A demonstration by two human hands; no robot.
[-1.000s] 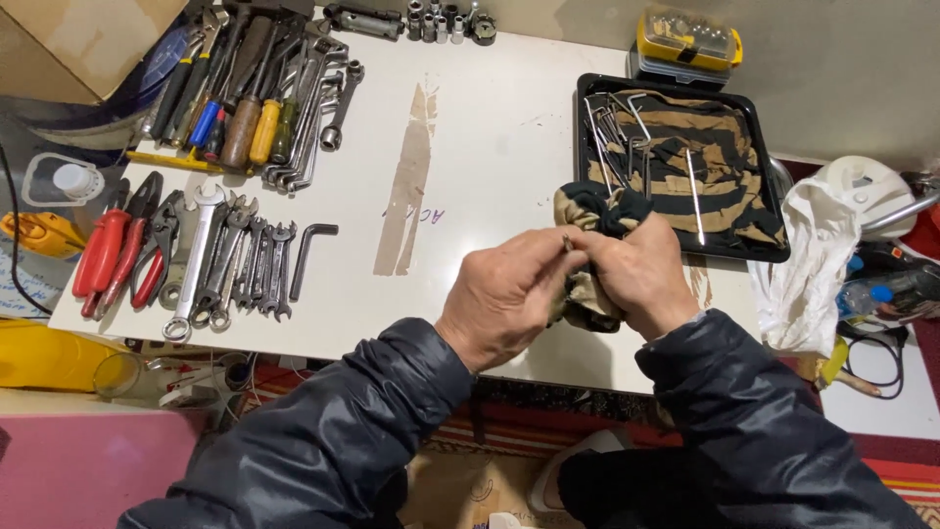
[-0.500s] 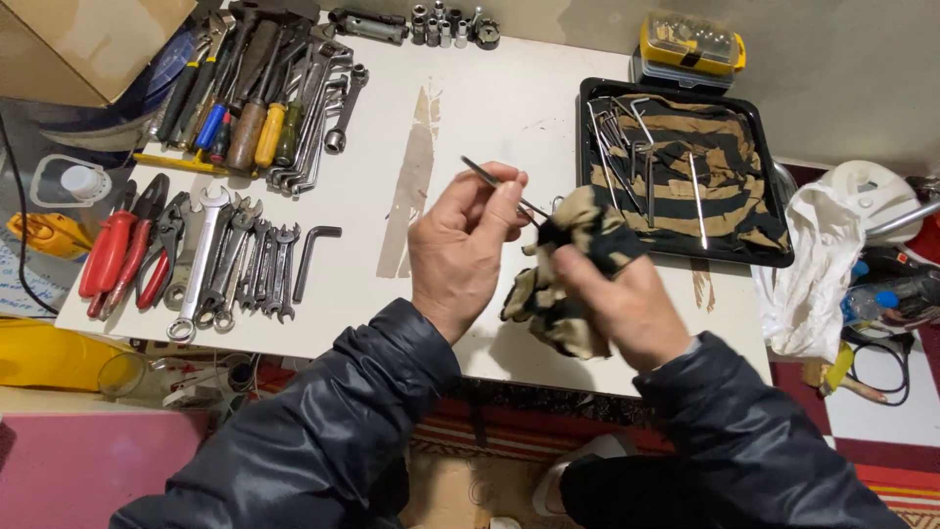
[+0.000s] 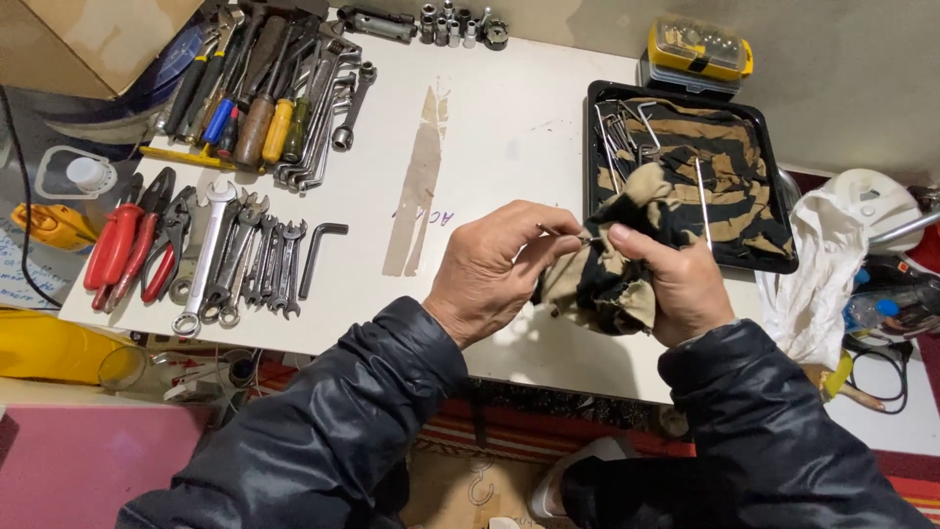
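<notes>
Left hand [image 3: 494, 269]: nearest the viewer, over the front of the white table [image 3: 509, 127]; fingers pinched shut on a thin metal hex key [image 3: 563, 233], its far end going into the cloth.
Right hand [image 3: 671, 279]: just right of the left hand, closed around a bunched striped cloth [image 3: 612, 279], thumb pressing the cloth onto the key.
Change: half a second ago the key stood clear of the cloth, raised in the left fingers; now its tip is back in the folds, hands closed together. I judge another wiping pass is under way.
Black tray [image 3: 783, 257]: beyond and right of the hands, lined with striped fabric, more hex keys [image 3: 622, 127] lying in it; the cloth touches its near left edge.
Open room: bare tabletop beyond and left of the hands, up to the row of spanners [image 3: 245, 260].
Edges: the table's front edge lies right under the wrists; a white bag [image 3: 813, 284] sits just past the tray's right rim.
</notes>
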